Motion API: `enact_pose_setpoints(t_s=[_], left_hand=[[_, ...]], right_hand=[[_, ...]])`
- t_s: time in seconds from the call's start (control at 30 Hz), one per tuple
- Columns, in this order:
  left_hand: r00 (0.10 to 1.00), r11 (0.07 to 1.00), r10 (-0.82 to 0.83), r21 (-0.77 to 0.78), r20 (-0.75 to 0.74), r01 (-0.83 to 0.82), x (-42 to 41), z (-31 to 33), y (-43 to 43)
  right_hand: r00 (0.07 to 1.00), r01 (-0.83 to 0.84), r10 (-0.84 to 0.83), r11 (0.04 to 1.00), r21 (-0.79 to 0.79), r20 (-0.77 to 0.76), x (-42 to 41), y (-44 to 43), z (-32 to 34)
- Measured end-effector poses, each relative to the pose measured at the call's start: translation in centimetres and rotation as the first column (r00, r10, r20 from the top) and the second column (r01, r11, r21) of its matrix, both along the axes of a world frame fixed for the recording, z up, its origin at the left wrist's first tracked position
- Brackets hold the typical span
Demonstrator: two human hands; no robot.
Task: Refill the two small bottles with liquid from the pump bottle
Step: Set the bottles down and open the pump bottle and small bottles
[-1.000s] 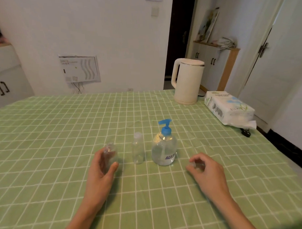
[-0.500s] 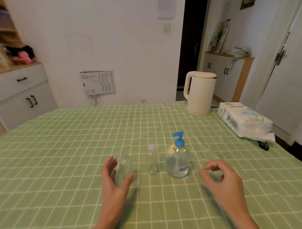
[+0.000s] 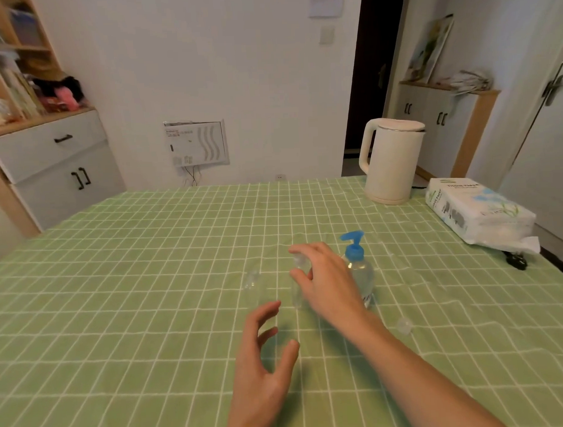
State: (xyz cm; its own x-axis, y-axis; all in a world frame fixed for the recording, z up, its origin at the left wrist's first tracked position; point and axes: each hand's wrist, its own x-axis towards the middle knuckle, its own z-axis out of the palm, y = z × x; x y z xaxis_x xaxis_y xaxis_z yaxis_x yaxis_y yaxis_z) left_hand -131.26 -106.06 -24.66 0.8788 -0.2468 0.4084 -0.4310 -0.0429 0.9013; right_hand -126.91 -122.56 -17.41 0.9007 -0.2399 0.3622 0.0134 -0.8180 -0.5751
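- My judgement: I am early in the job. One small clear cap (image 3: 404, 324) lies loose on the counter (image 3: 148, 282) at about 4 o'clock from the pump bottle (image 3: 360, 268), so the left small bottle (image 3: 253, 286) looks uncapped and ready.
- My right hand (image 3: 324, 280) is over the right small bottle (image 3: 297, 295), with thumb and forefinger curled round its cap; I cannot tell whether they are gripping it or only touching.
- My left hand (image 3: 263, 367) hovers low over the counter at roughly 6 o'clock from the left small bottle, fingers spread and empty.
- Left to do, as I judge it: take this second cap off, pump liquid into both bottles, recap them. Neither bottle shows any liquid I can make out.
- Both small bottles are thin clear plastic, slim and upright, nearly vanishing against the cloth.
- The pump bottle is squat, rounded, clear, partly full, with a glossy blue pump head; it stands just beside the right small bottle, at its 3 o'clock.
- The counter wears a soft green cloth gridded in white, slightly rumpled.
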Motion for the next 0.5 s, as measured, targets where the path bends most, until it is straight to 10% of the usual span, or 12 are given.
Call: enact_pose_setpoints(t_s=[0.5], left_hand=[[0.996, 0.984, 0.086, 0.16, -0.028, -0.081, 1.0, -0.1, -1.9]], right_hand=[[0.982, -0.188, 0.184, 0.975, 0.12, 0.048, -5.2, -1.2, 2.6]])
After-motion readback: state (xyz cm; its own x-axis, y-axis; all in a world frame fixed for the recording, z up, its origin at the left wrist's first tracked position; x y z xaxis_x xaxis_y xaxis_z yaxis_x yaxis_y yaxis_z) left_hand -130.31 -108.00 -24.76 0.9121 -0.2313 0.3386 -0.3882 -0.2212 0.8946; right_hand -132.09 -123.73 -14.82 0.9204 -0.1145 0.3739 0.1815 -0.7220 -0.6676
